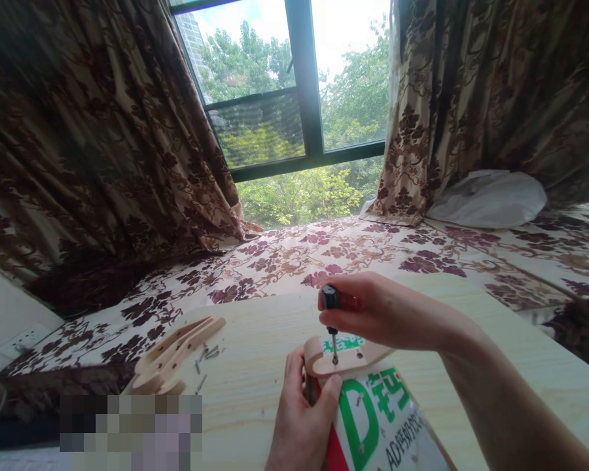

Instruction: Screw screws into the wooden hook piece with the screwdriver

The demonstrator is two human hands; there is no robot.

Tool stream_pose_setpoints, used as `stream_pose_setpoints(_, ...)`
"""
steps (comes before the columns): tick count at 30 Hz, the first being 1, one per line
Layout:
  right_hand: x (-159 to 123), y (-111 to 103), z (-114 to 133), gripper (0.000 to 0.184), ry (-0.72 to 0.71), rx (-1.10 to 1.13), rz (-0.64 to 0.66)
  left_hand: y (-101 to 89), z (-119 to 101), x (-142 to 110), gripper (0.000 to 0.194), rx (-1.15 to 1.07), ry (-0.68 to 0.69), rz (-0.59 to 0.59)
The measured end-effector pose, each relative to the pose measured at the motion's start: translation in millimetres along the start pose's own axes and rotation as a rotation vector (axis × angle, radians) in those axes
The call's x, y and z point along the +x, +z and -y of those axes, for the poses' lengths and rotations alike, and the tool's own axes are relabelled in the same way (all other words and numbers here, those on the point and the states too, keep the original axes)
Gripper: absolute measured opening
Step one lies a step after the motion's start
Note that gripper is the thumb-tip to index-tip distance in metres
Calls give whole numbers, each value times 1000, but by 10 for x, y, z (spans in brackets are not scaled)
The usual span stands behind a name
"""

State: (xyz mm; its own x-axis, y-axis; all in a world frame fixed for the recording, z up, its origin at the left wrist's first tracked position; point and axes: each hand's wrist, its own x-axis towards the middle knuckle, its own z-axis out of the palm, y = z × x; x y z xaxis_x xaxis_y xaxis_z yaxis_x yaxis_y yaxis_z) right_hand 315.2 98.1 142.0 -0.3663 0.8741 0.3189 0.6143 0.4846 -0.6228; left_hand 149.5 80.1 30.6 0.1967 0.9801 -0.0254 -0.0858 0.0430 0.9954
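My right hand (pixel 360 307) is closed around the dark handle of a screwdriver (pixel 330 299), held upright with its shaft pointing down. The screwdriver's tip meets a hole in a pale, curved wooden piece (pixel 319 371). My left hand (pixel 307 412) grips the rounded left end of that wooden piece, thumb in front and fingers behind. Under the wood lies a printed carton sheet (pixel 368 418) with large green letters and a red edge. A second dark hole shows in the wood to the right of the screwdriver.
Several similar wooden pieces (pixel 177 356) lie at the left of the light wooden board (pixel 245 340), beside scattered screws (pixel 209 353). Behind the board spreads a flowered cloth (pixel 285 258), with a white bag (pixel 488 198) at the right. Patterned curtains flank a window (pixel 314 131).
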Motion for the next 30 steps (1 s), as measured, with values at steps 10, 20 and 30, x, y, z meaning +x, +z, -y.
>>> stream_pose_setpoints(10, 3, -14, -20, 19, -56, -77, -173, -66, 101, 70, 51, -29, -2, -33)
stream_pose_setpoints(20, -150, 209, -244, 10, 36, -160, 74, -98, 104, 52, 47, -65, 3, 74)
stream_pose_setpoints(30, -60, 338, -268, 11, 64, -236, 187, -125, 142, 66, 41, -101, -16, 140)
